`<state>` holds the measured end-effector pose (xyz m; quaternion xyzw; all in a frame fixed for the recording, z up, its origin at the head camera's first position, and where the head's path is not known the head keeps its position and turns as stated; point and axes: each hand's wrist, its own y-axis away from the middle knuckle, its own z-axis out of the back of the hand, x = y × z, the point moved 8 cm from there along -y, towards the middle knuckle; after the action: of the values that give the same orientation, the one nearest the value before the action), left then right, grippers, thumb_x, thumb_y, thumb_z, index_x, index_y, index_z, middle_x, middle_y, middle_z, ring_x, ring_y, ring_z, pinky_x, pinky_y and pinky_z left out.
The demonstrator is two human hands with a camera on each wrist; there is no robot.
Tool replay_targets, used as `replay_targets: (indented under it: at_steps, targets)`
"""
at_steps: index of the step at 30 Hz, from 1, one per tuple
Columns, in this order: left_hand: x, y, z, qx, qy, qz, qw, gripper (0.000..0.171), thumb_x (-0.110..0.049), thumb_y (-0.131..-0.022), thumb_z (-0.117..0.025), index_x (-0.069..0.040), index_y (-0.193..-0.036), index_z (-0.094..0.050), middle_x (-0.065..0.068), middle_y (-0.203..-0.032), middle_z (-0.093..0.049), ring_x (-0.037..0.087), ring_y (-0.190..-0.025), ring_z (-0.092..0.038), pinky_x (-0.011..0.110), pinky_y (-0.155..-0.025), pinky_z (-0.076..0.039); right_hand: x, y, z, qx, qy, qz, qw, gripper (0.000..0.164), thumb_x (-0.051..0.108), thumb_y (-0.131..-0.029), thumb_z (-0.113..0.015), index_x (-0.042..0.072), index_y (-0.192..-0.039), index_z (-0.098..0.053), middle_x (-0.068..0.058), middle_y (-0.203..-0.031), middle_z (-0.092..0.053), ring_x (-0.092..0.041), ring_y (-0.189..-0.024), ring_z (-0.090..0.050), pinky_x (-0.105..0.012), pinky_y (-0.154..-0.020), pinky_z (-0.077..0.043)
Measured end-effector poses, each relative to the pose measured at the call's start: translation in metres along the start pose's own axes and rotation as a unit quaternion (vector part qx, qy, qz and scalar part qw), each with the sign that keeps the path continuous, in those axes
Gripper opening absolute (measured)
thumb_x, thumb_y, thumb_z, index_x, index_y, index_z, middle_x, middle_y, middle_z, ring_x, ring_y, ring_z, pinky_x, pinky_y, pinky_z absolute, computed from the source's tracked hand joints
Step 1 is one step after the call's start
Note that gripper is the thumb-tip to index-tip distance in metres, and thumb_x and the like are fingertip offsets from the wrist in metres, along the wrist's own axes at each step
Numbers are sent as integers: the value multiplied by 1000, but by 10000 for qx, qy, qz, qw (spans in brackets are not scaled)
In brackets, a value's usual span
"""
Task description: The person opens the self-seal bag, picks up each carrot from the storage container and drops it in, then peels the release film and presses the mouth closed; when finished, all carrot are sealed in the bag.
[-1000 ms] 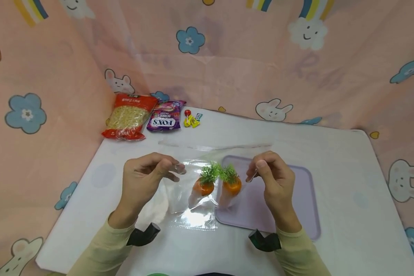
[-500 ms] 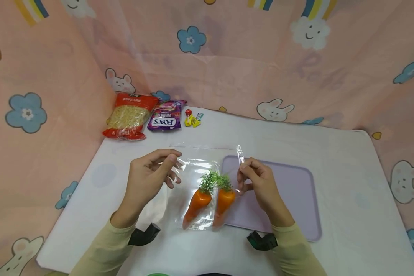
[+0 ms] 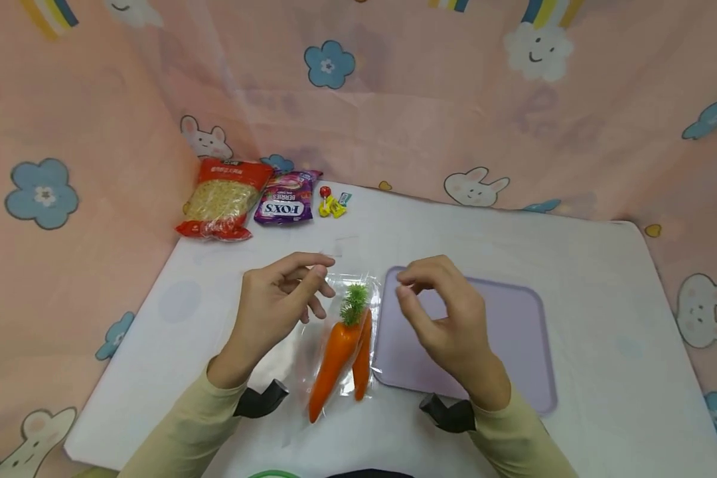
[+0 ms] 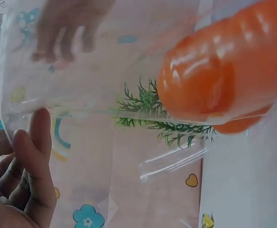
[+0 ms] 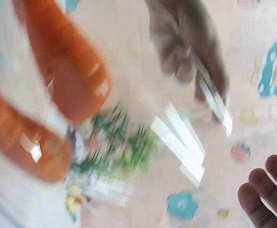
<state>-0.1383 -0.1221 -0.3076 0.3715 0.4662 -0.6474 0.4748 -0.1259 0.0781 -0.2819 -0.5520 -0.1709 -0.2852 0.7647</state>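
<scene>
My left hand [image 3: 279, 302] pinches the edge of a clear plastic bag [image 3: 312, 348] between thumb and fingers. Inside the bag, two orange carrots hang with their green tops up. The larger-looking carrot [image 3: 334, 362] slants toward me; the other carrot [image 3: 361, 362] shows edge-on behind it. Through the film, the left wrist view shows the carrots' thick ends and the leafy tops [image 4: 152, 111]. My right hand [image 3: 451, 318] is off the bag, above the tray, its fingers loosely bent around nothing. Motion blurs the right wrist view.
A lilac tray [image 3: 508, 352] lies on the white table [image 3: 603, 318] at right. Along the back left are a red pasta bag [image 3: 224, 199], a purple candy bag [image 3: 287, 199] and several small sweets [image 3: 332, 204]. A patterned pink cloth [image 3: 394, 119] surrounds the table.
My right hand has let go of the bag's right edge and moved off to the right. The carrots have lifted toward the camera, and the bag has turned and narrowed.
</scene>
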Motion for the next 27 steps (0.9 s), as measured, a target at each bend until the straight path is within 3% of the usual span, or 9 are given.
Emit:
replay_targets:
  at_steps: [2,4,10,16,23,27]
  targets:
    - [-2,-1,-1,11,-49,-158,9999,13,-6,-92,-60,-3,-102,-68,9,-73,-68,17,-48,-62,30,-42,-51,12,-6,-14,363,268,402,9982,13,8,-88,-62,0,-96,-64,-7,-94,-61,-16,-81,-58,-24,-72,-52]
    - [-2,-1,-4,40,-145,-335,9993,13,-6,-91,-60,-4,-102,-68,8,-72,-68,15,-48,-62,29,-41,-50,18,-11,-27,636,495,550,9952,14,11,-88,-64,2,-98,-65,-6,-97,-62,-16,-85,-59,-26,-74,-53]
    - [7,-1,-12,207,-368,-859,9954,15,-11,-91,-62,-8,-104,-69,3,-72,-69,5,-49,-61,24,-42,-49,20,-25,-50,1052,1147,604,9860,14,11,-86,-67,4,-99,-67,-5,-98,-62,-16,-95,-58,-26,-82,-52]
    - [4,0,-13,245,-632,-1387,9880,15,-13,-92,-61,-7,-103,-69,2,-71,-69,2,-50,-60,19,-45,-49,13,-28,-55,1207,1194,456,9844,11,12,-86,-68,5,-95,-68,-3,-95,-63,-12,-89,-60,-22,-79,-52]
    - [-3,3,-17,601,-998,-1647,9794,15,-11,-96,-54,-9,-103,-67,-3,-72,-66,0,-53,-59,16,-49,-49,9,-28,-55,1452,1120,305,9826,13,16,-86,-69,6,-95,-68,-1,-95,-65,-10,-86,-61,-22,-77,-53]
    - [-7,4,-20,607,-1496,-1880,9688,15,-13,-96,-53,-10,-100,-67,-6,-72,-65,-2,-55,-57,13,-50,-47,11,-27,-55,1536,1432,413,9768,12,15,-85,-69,5,-93,-69,-3,-93,-66,-12,-87,-63,-24,-77,-54]
